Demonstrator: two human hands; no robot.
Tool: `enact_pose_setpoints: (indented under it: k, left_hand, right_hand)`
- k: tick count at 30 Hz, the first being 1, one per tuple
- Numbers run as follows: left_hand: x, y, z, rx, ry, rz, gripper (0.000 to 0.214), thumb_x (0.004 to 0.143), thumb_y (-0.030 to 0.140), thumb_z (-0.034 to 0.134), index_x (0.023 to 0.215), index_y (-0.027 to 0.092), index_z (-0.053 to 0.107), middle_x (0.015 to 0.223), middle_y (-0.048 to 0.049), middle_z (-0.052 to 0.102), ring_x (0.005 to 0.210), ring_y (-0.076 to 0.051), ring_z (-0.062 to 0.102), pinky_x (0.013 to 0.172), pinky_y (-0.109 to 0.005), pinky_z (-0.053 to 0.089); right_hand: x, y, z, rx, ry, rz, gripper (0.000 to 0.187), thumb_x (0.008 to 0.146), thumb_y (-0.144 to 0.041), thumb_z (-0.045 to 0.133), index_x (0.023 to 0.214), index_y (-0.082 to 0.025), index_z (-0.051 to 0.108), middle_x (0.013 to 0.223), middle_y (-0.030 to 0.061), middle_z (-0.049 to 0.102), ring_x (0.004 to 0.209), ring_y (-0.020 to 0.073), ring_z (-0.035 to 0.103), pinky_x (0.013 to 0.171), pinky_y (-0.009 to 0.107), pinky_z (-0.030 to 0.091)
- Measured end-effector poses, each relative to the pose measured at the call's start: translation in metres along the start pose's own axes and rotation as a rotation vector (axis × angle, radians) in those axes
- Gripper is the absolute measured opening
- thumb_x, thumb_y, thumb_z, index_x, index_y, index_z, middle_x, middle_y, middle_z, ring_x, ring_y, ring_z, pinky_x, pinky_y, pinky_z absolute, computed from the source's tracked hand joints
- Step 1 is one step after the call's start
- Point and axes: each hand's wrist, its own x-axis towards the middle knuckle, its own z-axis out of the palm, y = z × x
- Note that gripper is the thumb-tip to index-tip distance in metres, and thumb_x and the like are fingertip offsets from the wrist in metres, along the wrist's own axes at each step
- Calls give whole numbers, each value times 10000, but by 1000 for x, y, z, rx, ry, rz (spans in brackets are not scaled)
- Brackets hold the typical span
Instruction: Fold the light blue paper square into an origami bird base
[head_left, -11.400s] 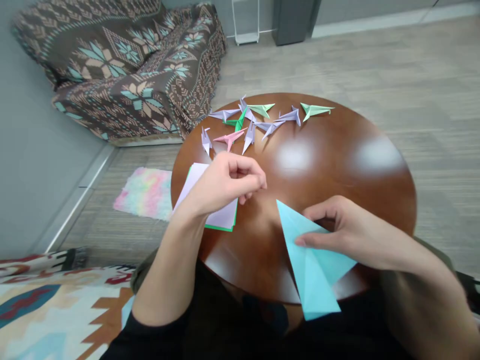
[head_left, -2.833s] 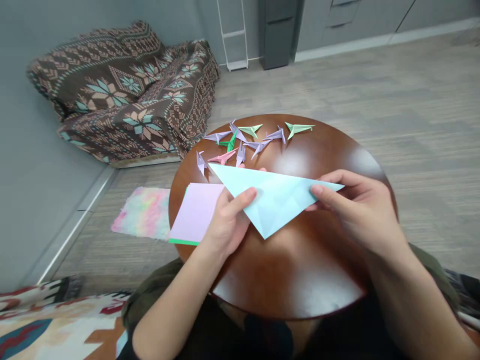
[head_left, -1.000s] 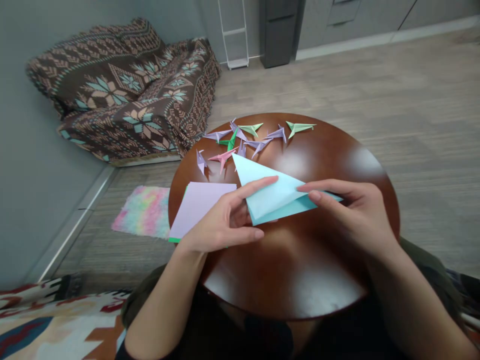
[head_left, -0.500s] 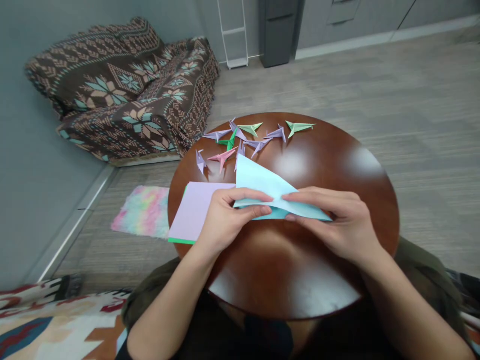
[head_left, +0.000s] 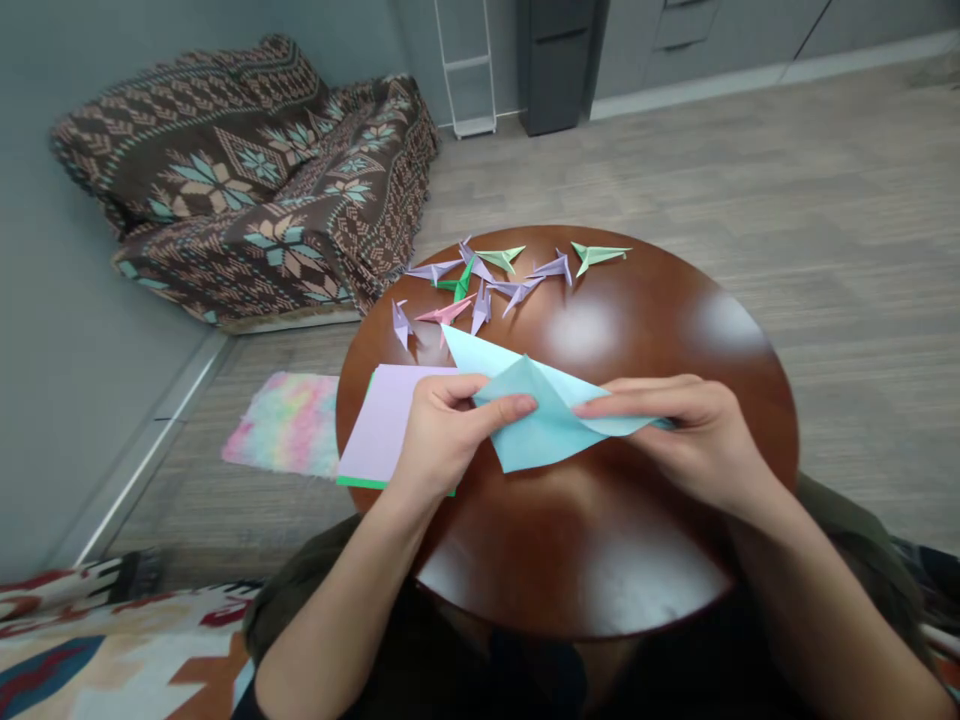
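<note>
A light blue paper [head_left: 544,425], folded into a pointed, partly opened shape, is held just above the middle of the counter [head_left: 600,560], a round top of dark polished wood. One sharp tip points toward the far left edge, and a lower flap hangs toward the near edge.

The left hand [head_left: 442,440] grips the paper's left side, with its fingers [head_left: 502,408] closed on the fold, thumb on top. The right hand [head_left: 682,440] holds the right end, with the fingers laid flat along the upper layer and pinching it; the thumb is hidden beneath.

Under the left hand, at the counter's left edge, lies a stack of square sheets [head_left: 382,425], lilac on top with a green one showing below. Along the far edge a cluster of small folded paper figures [head_left: 480,285] is scattered, mostly lilac, with a pink one and several green. One green figure [head_left: 596,255] lies a little apart to the right.

Beyond the counter, a sofa under a brown patterned throw [head_left: 240,180] stands against the wall. A small pastel rug [head_left: 289,425] lies on the floor just left of the counter.
</note>
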Motion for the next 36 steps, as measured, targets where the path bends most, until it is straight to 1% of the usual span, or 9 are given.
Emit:
enact_pose_setpoints:
  k: [4,7,10,15,18,24,30,33,36]
  left_hand:
    - [0,-3,5,-64,146,0,203,693,310,954,726,168,813,703,-5,750,580,-118,621,554,-228,515]
    - [2,-2,7,-103,212,16,220,685,305,954,729,162,793,698,6,729,585,-112,611,559,-220,515]
    - [4,-3,7,-125,264,70,208,692,285,944,721,161,780,687,17,708,587,-93,587,568,-200,498]
    - [5,-5,6,-148,244,35,245,677,310,950,791,173,781,747,9,729,636,-117,630,625,-225,546]
    - [4,-4,5,-116,205,22,292,628,301,983,792,169,781,744,4,730,636,-126,641,628,-243,563]
    - [7,-4,6,-122,332,112,249,642,289,975,737,170,779,744,3,752,646,-122,654,647,-239,574]
    - [7,-7,5,5,396,165,310,644,325,965,670,170,698,644,38,636,581,-106,563,601,-237,519]
    - [1,-8,9,96,391,190,340,665,357,959,651,177,670,625,40,593,578,-106,528,589,-237,487]
    - [-5,-10,12,95,325,162,358,682,377,951,650,178,656,623,38,577,577,-106,501,567,-237,453]
  right_hand:
    - [0,-1,4,58,72,44,156,856,-184,829,929,-305,894,938,28,865,776,225,809,701,304,640]
    - [0,-2,6,95,165,110,169,790,-170,882,871,-318,890,929,10,865,786,237,822,722,312,663]
    - [0,-4,7,149,235,168,100,804,-214,884,852,-301,882,862,11,859,737,233,823,717,326,685]
    - [1,-8,9,94,316,224,48,839,-236,854,869,-263,879,750,22,835,697,231,818,722,332,698]
    - [2,-9,9,66,326,222,59,830,-222,854,857,-269,876,747,11,834,699,221,818,723,317,698]
    - [1,-5,5,87,331,234,71,788,-225,896,847,-256,872,781,24,844,688,220,815,684,296,687]
    - [2,-8,6,106,299,272,105,768,-280,918,848,-249,856,907,43,858,813,240,818,758,317,682]
    - [1,-11,10,118,222,292,192,707,-288,952,877,-266,866,923,29,857,775,229,799,684,295,662]
    - [0,-11,12,92,239,310,147,713,-331,948,819,-265,870,833,28,845,666,206,756,573,273,604]
